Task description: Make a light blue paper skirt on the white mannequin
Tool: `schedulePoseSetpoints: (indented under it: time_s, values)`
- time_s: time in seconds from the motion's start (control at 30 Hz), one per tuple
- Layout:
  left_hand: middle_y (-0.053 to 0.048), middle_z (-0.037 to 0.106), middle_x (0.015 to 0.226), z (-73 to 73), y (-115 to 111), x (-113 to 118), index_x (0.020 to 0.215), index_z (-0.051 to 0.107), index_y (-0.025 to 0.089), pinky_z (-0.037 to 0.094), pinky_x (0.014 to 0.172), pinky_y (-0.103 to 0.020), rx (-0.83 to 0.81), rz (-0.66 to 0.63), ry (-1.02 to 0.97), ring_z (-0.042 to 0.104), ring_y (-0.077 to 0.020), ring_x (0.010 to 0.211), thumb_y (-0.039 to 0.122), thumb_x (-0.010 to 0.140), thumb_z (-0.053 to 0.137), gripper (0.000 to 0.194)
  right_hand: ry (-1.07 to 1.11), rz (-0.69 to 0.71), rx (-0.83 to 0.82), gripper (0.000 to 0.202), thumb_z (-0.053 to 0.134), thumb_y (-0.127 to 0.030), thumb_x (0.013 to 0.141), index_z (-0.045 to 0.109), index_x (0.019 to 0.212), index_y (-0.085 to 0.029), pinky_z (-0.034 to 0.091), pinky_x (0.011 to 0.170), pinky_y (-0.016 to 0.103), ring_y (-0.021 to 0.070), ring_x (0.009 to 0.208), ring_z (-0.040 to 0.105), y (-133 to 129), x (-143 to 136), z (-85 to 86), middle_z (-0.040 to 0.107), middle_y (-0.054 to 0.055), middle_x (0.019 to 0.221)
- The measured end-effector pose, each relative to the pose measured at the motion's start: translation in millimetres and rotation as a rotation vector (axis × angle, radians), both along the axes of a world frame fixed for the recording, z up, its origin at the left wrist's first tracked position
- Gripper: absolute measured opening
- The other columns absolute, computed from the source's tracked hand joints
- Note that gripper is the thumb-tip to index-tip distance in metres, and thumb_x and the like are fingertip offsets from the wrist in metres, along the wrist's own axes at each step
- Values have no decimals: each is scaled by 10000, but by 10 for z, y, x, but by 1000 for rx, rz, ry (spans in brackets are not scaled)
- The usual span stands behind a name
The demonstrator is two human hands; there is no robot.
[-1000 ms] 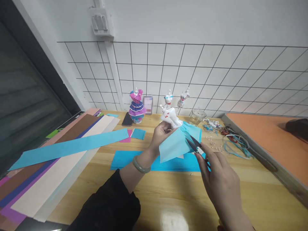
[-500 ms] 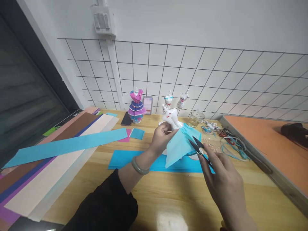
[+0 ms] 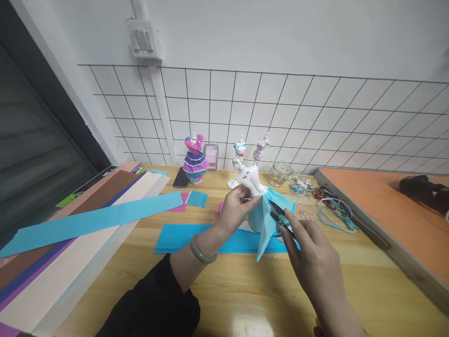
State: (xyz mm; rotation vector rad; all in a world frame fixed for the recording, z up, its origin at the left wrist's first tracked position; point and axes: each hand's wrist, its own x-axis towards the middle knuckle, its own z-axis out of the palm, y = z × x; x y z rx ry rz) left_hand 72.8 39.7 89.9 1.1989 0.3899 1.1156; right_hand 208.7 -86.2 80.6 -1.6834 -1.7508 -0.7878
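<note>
My left hand pinches a small white dress form with red marks, held tilted above the table. From its lower end hangs light blue crepe-like paper, a flap of it dangling down. A pair of dark thread snips is gripped in my right hand. Their blades are apart and lie at the paper's right side; whether they touch it I cannot tell. Beneath, a folded bright blue paper strip lies flat, partly covered by my left forearm.
Behind stand a dress form in a pink and purple paper dress and two bare white ones. A phone, glass jar, cords and colored paper strips lie around. An orange board borders the right.
The snips have moved left, in closer to the light blue paper. That paper has bunched, and its loose flap now hangs narrower and lower. My left hand still holds the dress form.
</note>
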Motion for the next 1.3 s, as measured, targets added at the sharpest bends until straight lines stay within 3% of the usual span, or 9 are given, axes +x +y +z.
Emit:
schedulePoseSetpoints:
  time_s: [0.3, 0.5, 0.63, 0.77, 0.87, 1.03, 1.3]
  values:
    - [-97, 682, 1061, 21, -51, 13, 1016, 623, 147, 466, 900, -319, -29, 56, -15, 625, -199, 1011, 325, 722, 745, 366, 152, 119, -30, 325, 406, -246, 957, 537, 1246, -174, 437, 564, 279, 193, 699, 595, -25, 11, 1, 593, 82, 851]
    - [-95, 686, 999, 14, -77, 21, 1001, 622, 133, 455, 867, -324, -55, 35, -17, 626, -189, 948, 331, 712, 758, 376, 251, 216, -20, 193, 478, -320, 908, 601, 983, -191, 470, 695, 343, 248, 828, 615, 10, 164, -128, 641, 120, 924]
    - [-96, 676, 1012, 13, -86, 18, 1037, 616, 137, 449, 868, -323, -57, 21, -27, 618, -181, 945, 329, 712, 763, 405, 311, 211, -24, 208, 477, -341, 901, 581, 775, -213, 441, 786, 408, 250, 799, 586, 46, 150, -119, 640, 95, 808]
    - [-95, 670, 1006, 30, -90, 8, 1004, 618, 134, 444, 863, -325, -74, 11, -31, 611, -176, 926, 330, 690, 781, 405, 370, 218, -40, 249, 489, -312, 900, 531, 677, -211, 421, 677, 346, 186, 624, 514, 60, 128, -110, 566, 38, 639]
    - [-93, 668, 998, 40, -95, 5, 986, 615, 132, 441, 859, -325, -68, 4, -44, 606, -171, 917, 325, 686, 785, 395, 391, 231, -32, 255, 495, -283, 895, 504, 651, -212, 401, 638, 318, 170, 598, 484, 70, 122, -108, 539, 23, 613]
    - [-94, 665, 1021, 31, -103, 14, 1016, 613, 139, 440, 876, -333, -51, -9, -38, 604, -175, 936, 336, 696, 779, 411, 396, 271, 1, 229, 497, -247, 883, 508, 656, -216, 404, 703, 347, 178, 614, 487, 100, 109, -89, 533, 22, 628]
    - [-93, 671, 1008, 26, -121, 18, 1026, 618, 137, 435, 889, -349, -86, -20, -48, 608, -191, 958, 340, 676, 793, 441, 415, 186, -28, 199, 461, -284, 875, 520, 696, -222, 426, 754, 381, 217, 682, 546, 98, 115, -122, 579, 47, 675]
